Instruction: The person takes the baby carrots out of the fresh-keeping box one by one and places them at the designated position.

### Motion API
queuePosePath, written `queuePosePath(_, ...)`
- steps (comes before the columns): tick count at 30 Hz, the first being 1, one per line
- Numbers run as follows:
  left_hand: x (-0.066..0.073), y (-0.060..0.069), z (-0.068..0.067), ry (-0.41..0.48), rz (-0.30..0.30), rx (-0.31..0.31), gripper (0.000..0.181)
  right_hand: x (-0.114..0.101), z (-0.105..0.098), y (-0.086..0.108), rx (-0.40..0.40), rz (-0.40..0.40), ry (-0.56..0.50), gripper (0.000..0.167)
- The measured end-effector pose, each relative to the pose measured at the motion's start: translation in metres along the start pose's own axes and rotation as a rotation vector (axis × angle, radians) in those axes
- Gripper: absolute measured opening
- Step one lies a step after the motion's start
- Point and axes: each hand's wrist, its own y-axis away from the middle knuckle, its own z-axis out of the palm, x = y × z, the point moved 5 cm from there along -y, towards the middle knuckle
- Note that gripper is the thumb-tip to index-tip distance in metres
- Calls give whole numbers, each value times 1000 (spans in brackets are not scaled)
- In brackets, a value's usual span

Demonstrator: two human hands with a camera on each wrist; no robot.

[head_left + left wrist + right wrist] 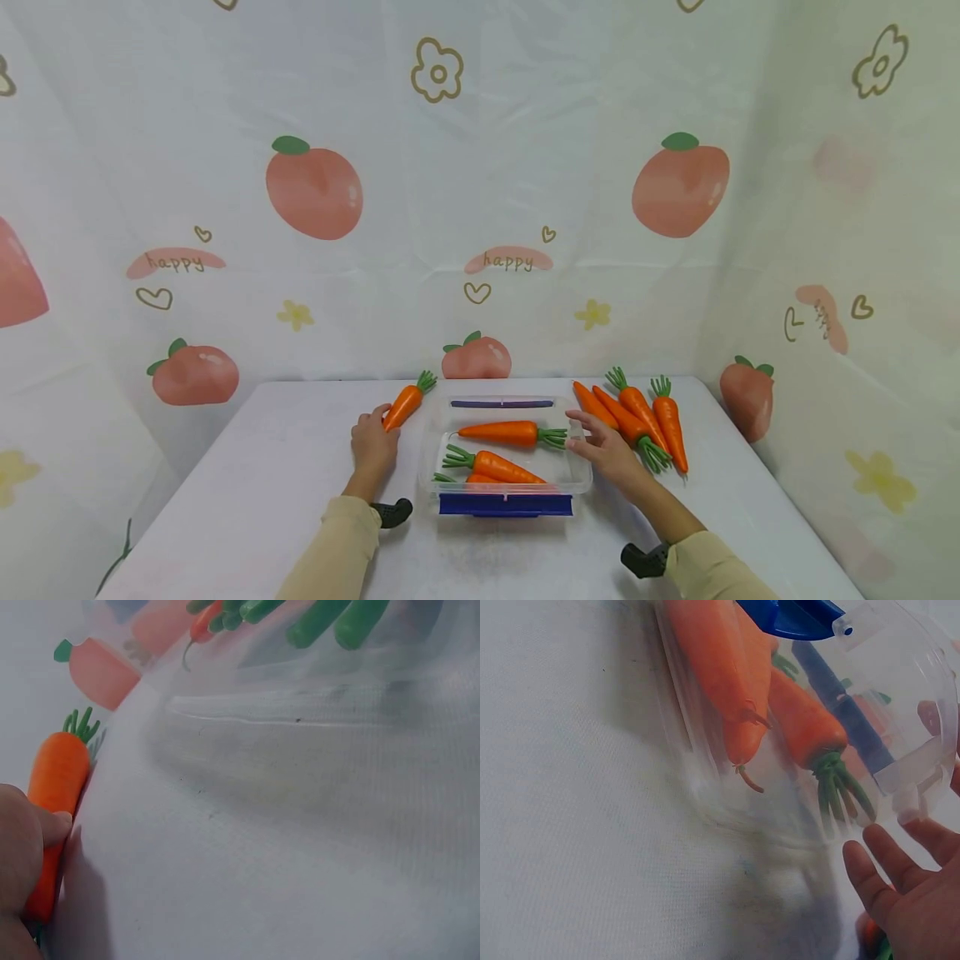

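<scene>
Cloth (480, 183) printed with red fruit, flowers and the word "happy" hangs behind the clear box (585, 484) and folds round to both sides of it. Beneath the box spreads my white table (262, 492). The clear box itself stands uncovered, and three carrots lie inside it. My pale sleeves (336, 546) come in from the near side, one to each side of the box.

My right hand (606, 452) is at the right side of the box, its fingers apart and nothing in its grasp; the fingertips are right by the rim, though I cannot tell whether they touch it. My left hand (373, 447), to the left of the box, is clamped on one carrot (406, 406), thumb pressed to its side, green top pointing away from me. I cannot tell whether that carrot touches the table.

To the right of the box, beyond my right hand, four loose carrots (670, 425) lie close together. In the box, one carrot (498, 432) has its top toward the right wall, another (508, 469) has its top toward the left, and the third (483, 479) is partly hidden in front. Blue clips (504, 505) line the near and far sides of the box.
</scene>
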Motion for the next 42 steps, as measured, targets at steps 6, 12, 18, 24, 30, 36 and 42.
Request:
queuePosePath(6,1,1,-2,-21,7,1,52,-1,0,1,1,-1,-11,53)
queuePosePath(12,6,0,-10,-61,27,30,50,-1,-2,0,-3,5,-17,55)
queuePosePath(18,15,-6,-17,-67,86,40,44,-2,-3,2,-7,5,-9,55)
queuePosePath(24,30,-13,-25,-59,143,58,36,-2,-3,1,-4,-1,-21,56)
queuePosePath(30,55,-14,-34,-27,238,4,30,0,-1,0,-4,0,-27,55)
queuePosePath(36,86,-12,-43,89,366,-81,25,2,0,0,2,1,-35,53)
queuePosePath(42,116,-7,-42,170,437,-187,20,2,0,0,-5,-7,-34,54)
